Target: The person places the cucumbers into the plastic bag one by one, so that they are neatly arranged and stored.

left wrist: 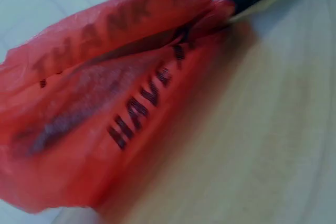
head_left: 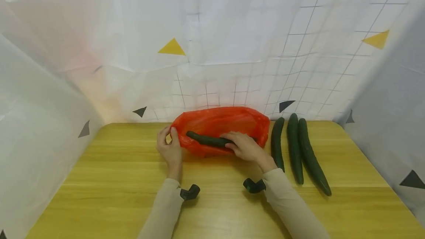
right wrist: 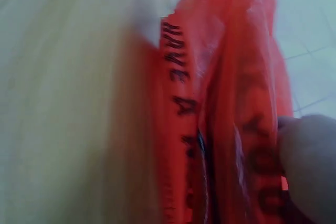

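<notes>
Head: your left hand [head_left: 170, 149] pinches left rim of red bag [head_left: 219, 116], right hand [head_left: 245, 146] grips cucumber [head_left: 209, 140] at bag's mouth. Rim slipping from your pinch could fold mouth, snagging cucumber. Left wrist: bag creased, worktop [left wrist: 273, 129] beside it. Right wrist: bag blurred, contents unclear.

Red lettered bag [right wrist: 241, 93], blurred wooden tabletop [right wrist: 63, 103]
</notes>
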`<move>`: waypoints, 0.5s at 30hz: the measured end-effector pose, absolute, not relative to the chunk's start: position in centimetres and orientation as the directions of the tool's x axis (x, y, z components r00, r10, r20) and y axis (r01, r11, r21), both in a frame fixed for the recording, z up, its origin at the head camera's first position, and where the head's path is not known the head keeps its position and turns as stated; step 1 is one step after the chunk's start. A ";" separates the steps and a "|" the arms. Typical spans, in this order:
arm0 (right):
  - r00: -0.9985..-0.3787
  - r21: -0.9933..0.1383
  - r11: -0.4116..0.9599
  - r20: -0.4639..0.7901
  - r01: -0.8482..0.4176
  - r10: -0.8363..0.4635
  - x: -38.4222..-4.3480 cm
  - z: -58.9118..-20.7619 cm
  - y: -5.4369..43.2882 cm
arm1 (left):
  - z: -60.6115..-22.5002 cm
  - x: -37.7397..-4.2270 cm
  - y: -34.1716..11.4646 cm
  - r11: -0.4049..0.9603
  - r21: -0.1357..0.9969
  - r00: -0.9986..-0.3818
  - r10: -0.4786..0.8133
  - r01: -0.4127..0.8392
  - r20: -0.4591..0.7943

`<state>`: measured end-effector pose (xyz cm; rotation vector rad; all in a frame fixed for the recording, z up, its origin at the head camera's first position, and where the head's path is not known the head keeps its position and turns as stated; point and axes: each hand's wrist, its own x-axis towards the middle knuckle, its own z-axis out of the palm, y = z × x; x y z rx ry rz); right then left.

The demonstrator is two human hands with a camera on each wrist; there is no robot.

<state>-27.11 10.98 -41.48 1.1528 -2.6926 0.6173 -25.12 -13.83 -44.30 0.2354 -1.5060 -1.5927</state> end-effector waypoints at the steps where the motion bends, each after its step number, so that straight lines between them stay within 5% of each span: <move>1: -0.696 -0.328 0.616 0.274 -0.717 -0.664 -27.1 -41.3 11.0 | -44.3 -25.2 -14.0 0.150 0.892 -0.590 -0.701 0.426 0.400; 4: -0.703 -0.365 0.607 0.250 -0.706 -0.666 -27.1 -41.0 11.1 | -43.9 -25.2 -14.5 0.227 0.910 -0.621 -0.671 0.347 0.404; 7: -0.714 -0.387 0.609 0.243 -0.692 -0.657 -27.2 -40.9 11.3 | -42.7 -25.0 -14.7 0.421 0.804 -0.613 -0.522 0.420 0.593; 11: -0.719 -0.411 0.603 0.237 -0.684 -0.654 -27.5 -40.9 11.6 | -40.2 -23.9 -14.1 0.538 0.547 -0.647 -0.004 0.641 0.763; 15: -0.716 -0.432 0.588 0.241 -0.684 -0.655 -27.6 -40.9 11.7 | -38.7 -22.5 -11.9 0.583 0.439 -0.728 0.506 0.684 0.462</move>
